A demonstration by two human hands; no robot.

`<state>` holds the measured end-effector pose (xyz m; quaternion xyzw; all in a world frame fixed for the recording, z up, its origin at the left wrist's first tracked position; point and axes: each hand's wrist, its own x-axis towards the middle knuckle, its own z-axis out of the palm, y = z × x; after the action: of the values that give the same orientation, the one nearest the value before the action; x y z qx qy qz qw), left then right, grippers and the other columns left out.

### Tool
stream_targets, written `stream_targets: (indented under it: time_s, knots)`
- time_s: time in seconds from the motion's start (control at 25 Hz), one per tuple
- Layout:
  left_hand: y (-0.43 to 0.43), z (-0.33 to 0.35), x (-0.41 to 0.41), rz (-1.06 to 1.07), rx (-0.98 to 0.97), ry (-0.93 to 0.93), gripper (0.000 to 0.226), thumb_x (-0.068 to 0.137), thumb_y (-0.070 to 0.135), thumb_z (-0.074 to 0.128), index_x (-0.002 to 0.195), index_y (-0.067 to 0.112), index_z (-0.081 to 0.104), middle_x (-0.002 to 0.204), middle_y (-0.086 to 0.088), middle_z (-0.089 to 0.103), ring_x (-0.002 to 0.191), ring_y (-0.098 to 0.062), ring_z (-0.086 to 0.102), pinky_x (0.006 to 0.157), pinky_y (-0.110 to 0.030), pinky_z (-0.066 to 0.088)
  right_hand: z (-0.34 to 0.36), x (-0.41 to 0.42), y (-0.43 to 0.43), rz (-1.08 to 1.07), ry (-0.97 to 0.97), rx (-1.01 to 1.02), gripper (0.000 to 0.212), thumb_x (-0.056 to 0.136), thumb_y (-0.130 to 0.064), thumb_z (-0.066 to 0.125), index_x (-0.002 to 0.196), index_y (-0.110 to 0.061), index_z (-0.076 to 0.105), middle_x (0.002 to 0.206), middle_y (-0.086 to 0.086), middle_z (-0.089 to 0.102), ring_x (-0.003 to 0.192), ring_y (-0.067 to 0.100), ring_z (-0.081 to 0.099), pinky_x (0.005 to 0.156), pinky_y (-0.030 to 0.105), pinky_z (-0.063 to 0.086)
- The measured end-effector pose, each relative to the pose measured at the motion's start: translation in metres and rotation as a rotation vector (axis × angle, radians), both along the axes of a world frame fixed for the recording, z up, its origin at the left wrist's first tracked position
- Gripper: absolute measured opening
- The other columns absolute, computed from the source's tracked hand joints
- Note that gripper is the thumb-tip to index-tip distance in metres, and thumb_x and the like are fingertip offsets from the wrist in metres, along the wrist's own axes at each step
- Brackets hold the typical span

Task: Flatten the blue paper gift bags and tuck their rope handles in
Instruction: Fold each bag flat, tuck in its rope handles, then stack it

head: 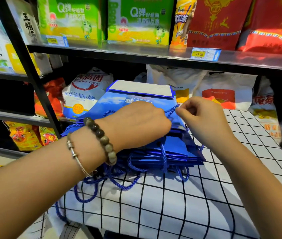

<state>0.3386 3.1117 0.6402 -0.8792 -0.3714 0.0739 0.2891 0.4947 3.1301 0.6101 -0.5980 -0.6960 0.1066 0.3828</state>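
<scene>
Head view (only one).

Progress: I'd call it mid-task, w/ more left than done. A stack of bags [176, 149] lies flat at frame centre on a checked cloth [205, 195], so the flattening looks mostly done for those. The handles are the backlog: many loose ropes [119, 180] spill from the stack's near edge toward lower left, some hanging over the cloth's edge, none tucked in. The top bag [119, 102] is the one being worked. A white panel [140, 88] w/ blue border sits at its far end, prob. the folded base. It lies about flat, but I can't tell if it's fully creased.

Grip: L hand [142, 121] lies palm-down on the top bag, centre frame, pinning it. Its fingertips curl out of sight past the knuckles, so I can't tell if they hold anything. R hand [200, 116] is just right of it, fingers curled, thumb + forefinger pinching a rope [171, 109] that runs between the two hands. That looks like the tuck-in step for this bag, not yet done.

Look: glossy blue paper w/ a sky/cloud print and white lettering, partly under the L hand. Handles are twisted cord in the same blue. Stack edges fan out unevenly at right, not squared up. Paper is thin and should crease easily. The cords are tangled, so prob. slow to sort.
</scene>
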Motion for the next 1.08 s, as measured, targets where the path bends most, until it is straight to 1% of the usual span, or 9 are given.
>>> stream_targets:
  time_s: [0.12, 0.2, 0.32, 0.48, 0.64, 0.76, 0.84, 0.96, 1.08]
  knots:
    - [0.007, 0.009, 0.000, 0.068, 0.006, -0.177, 0.011, 0.094, 0.019, 0.043, 0.090, 0.012, 0.050, 0.066, -0.009, 0.039, 0.061, -0.028, 0.043, 0.052, -0.034, 0.026, 0.002, 0.002, -0.012, -0.026, 0.061, 0.123, 0.025, 0.080, -0.023, 0.056, 0.057, -0.018, 0.052, 0.050, -0.007, 0.050, 0.051, 0.008, 0.046, 0.052, 0.027, 0.037]
    - [0.012, 0.009, 0.000, 0.105, -0.081, -0.275, 0.031, 0.091, 0.044, 0.047, 0.099, 0.017, 0.058, 0.079, -0.009, 0.054, 0.081, -0.032, 0.055, 0.059, -0.032, 0.033, -0.002, -0.002, -0.013, 0.024, 0.054, 0.023, 0.022, 0.079, -0.024, 0.053, 0.060, -0.016, 0.060, 0.054, -0.003, 0.058, 0.058, 0.016, 0.055, 0.058, 0.030, 0.048]
    - [0.018, 0.001, -0.001, 0.260, -0.304, -0.191, 0.064, 0.075, 0.071, 0.045, 0.114, 0.021, 0.056, 0.101, -0.003, 0.062, 0.097, -0.026, 0.055, 0.070, -0.032, 0.040, -0.003, 0.000, -0.010, 0.004, 0.045, -0.070, 0.018, 0.082, -0.018, 0.051, 0.071, -0.023, 0.066, 0.068, -0.004, 0.065, 0.072, 0.022, 0.063, 0.070, 0.038, 0.053]
    - [0.022, -0.001, 0.010, 0.125, -0.239, -0.062, 0.041, 0.093, 0.049, 0.041, 0.103, 0.013, 0.057, 0.095, -0.009, 0.060, 0.077, -0.026, 0.047, 0.061, -0.030, 0.031, -0.005, 0.005, -0.016, -0.029, 0.017, -0.062, 0.018, 0.081, -0.020, 0.054, 0.065, -0.020, 0.061, 0.063, -0.005, 0.062, 0.069, 0.020, 0.060, 0.064, 0.032, 0.047]
    - [0.028, 0.008, 0.016, 0.108, -0.168, -0.254, 0.031, 0.097, 0.030, 0.039, 0.097, 0.007, 0.059, 0.079, -0.012, 0.050, 0.071, -0.026, 0.040, 0.055, -0.030, 0.027, -0.002, -0.003, -0.022, -0.002, 0.031, -0.032, 0.028, 0.080, -0.035, 0.059, 0.061, -0.014, 0.058, 0.056, 0.001, 0.060, 0.062, 0.020, 0.057, 0.059, 0.032, 0.044]
    - [0.040, 0.010, 0.010, 0.157, -0.065, -0.528, 0.029, 0.095, 0.021, 0.040, 0.083, 0.003, 0.061, 0.080, -0.018, 0.059, 0.073, -0.032, 0.049, 0.060, -0.033, 0.027, 0.007, -0.015, -0.025, 0.064, -0.007, -0.037, 0.036, 0.076, -0.048, 0.059, 0.069, -0.012, 0.065, 0.064, 0.001, 0.064, 0.068, 0.020, 0.059, 0.066, 0.035, 0.049]
    - [0.043, 0.020, 0.007, 0.166, 0.006, -0.914, 0.032, 0.093, 0.018, 0.043, 0.074, 0.001, 0.061, 0.078, -0.026, 0.061, 0.076, -0.038, 0.054, 0.062, -0.034, 0.025, 0.011, -0.029, -0.025, 0.108, -0.049, -0.112, 0.055, 0.068, -0.061, 0.060, 0.095, -0.012, 0.064, 0.090, -0.001, 0.068, 0.084, 0.019, 0.061, 0.076, 0.037, 0.050]
    - [0.042, 0.040, -0.003, 0.117, 0.044, -1.467, 0.043, 0.090, 0.017, 0.048, 0.047, 0.012, 0.043, 0.049, -0.013, 0.037, 0.053, -0.026, 0.034, 0.055, -0.032, 0.018, 0.016, -0.053, -0.025, 0.251, -0.022, -0.203, 0.082, 0.061, -0.063, 0.067, 0.129, -0.028, 0.037, 0.113, -0.006, 0.060, 0.101, 0.018, 0.057, 0.082, 0.038, 0.050]
    - [0.037, 0.057, -0.027, -0.009, 0.080, -1.858, 0.039, 0.082, 0.025, 0.048, 0.047, 0.017, 0.030, 0.053, -0.006, 0.030, 0.054, -0.015, 0.027, 0.050, -0.040, 0.023, 0.022, -0.065, -0.028, 0.397, 0.067, -0.130, 0.104, 0.067, -0.052, 0.071, 0.145, -0.031, 0.005, 0.141, -0.005, 0.044, 0.127, 0.019, 0.043, 0.099, 0.037, 0.042]
